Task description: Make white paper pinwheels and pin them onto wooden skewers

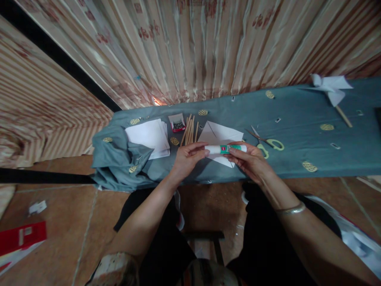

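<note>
A white and green glue stick point(224, 149) lies level between my two hands above the near side of the cloth-covered table. My left hand point(188, 159) pinches its white end between thumb and fingers. Around its green end, my right hand point(249, 159) is closed, thumb on the near side. Beneath the glue stick rests a sheet of white paper point(218, 133) with crease or cut lines, partly hidden by the stick and my hands. Just right of my right hand, scissors point(269, 143) with light green handles lie with their blades apart.
Left of my hands are several wooden sticks point(190, 129), an open small box point(177, 124) of tiny dark items and a stack of white paper point(151, 137). A paper pinwheel point(331, 89) on a stick lies far right. Behind the table hangs a curtain point(190, 51).
</note>
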Available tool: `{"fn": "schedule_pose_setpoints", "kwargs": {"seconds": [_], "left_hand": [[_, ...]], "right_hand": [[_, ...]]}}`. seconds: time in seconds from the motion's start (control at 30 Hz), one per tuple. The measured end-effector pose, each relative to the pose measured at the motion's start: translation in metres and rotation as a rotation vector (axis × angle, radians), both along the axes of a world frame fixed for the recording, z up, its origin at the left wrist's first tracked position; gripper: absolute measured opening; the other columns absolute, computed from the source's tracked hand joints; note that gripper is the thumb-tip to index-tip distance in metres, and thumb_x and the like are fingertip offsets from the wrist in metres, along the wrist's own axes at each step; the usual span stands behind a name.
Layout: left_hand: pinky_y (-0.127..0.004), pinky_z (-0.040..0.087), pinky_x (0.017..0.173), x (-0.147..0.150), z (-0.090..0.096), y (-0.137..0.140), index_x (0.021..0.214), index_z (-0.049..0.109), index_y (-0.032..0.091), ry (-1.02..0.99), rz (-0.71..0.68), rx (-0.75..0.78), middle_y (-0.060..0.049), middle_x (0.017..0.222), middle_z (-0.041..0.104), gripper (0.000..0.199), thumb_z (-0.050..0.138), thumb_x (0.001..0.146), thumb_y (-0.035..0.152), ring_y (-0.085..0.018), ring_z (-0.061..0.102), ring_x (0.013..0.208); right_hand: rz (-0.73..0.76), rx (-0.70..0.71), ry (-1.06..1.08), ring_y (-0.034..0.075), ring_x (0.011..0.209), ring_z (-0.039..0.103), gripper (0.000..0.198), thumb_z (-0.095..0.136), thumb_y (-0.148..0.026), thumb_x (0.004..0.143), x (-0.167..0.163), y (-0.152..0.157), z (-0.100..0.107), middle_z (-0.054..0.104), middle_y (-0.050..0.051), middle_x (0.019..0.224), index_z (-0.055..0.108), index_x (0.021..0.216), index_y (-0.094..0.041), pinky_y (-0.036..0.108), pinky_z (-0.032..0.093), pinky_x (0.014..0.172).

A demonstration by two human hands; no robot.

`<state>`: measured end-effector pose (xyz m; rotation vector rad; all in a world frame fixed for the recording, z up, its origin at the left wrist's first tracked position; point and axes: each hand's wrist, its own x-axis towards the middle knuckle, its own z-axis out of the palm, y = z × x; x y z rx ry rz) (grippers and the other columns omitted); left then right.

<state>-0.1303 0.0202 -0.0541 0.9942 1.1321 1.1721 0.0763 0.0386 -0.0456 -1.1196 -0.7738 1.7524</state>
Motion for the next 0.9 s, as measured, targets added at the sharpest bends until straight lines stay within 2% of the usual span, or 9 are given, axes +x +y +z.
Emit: {"fn": "schedule_pose_setpoints", "kwargs": {"seconds": [0.27, 0.43, 0.6, 0.77, 0.9], "left_hand": [[-0.027, 0.053, 0.073, 0.004, -0.002, -0.001, 0.092, 0.078, 0.018, -0.037, -0.003, -0.021, -0.002, 0.081, 0.073, 0.041, 0.086, 0.058, 0.039, -0.011, 0.063, 0.068], [-0.026, 0.052, 0.071, 0.005, -0.002, -0.002, 0.092, 0.078, 0.018, 0.03, 0.008, -0.015, -0.002, 0.08, 0.072, 0.038, 0.085, 0.06, 0.037, -0.012, 0.063, 0.07], [-0.03, 0.053, 0.078, 0.006, -0.001, -0.004, 0.094, 0.077, 0.017, 0.047, 0.001, 0.005, -0.002, 0.083, 0.073, 0.039, 0.086, 0.06, 0.034, -0.014, 0.065, 0.075], [-0.032, 0.054, 0.081, 0.008, -0.002, -0.005, 0.093, 0.076, 0.017, 0.047, -0.02, 0.034, -0.003, 0.085, 0.075, 0.038, 0.086, 0.059, 0.032, -0.016, 0.067, 0.077], [-0.032, 0.054, 0.079, 0.007, -0.003, -0.007, 0.095, 0.076, 0.017, 0.136, -0.02, 0.083, -0.004, 0.086, 0.074, 0.035, 0.083, 0.064, 0.03, -0.016, 0.066, 0.076]], "right_hand": [[0.006, -0.013, -0.032, 0.01, 0.057, 0.069, 0.04, 0.096, -0.031, 0.044, -0.004, -0.001, 0.005, 0.074, -0.001, 0.067, 0.074, 0.075, -0.019, 0.013, 0.055, 0.053], [0.013, 0.014, -0.05, 0.008, 0.056, 0.065, 0.038, 0.095, -0.028, 0.047, -0.005, -0.002, 0.003, 0.072, -0.003, 0.069, 0.074, 0.077, -0.02, 0.017, 0.057, 0.057], [0.038, 0.032, -0.05, 0.008, 0.058, 0.065, 0.039, 0.095, -0.028, 0.047, -0.005, -0.002, 0.001, 0.071, -0.003, 0.069, 0.073, 0.077, -0.019, 0.017, 0.057, 0.059], [0.052, 0.001, -0.022, 0.008, 0.059, 0.067, 0.039, 0.096, -0.03, 0.047, -0.009, -0.004, 0.0, 0.072, -0.003, 0.068, 0.072, 0.076, -0.019, 0.016, 0.058, 0.061], [0.035, -0.03, -0.002, 0.009, 0.058, 0.069, 0.04, 0.096, -0.032, 0.044, -0.012, -0.005, 0.001, 0.073, -0.003, 0.067, 0.073, 0.074, -0.019, 0.016, 0.06, 0.063]]}}
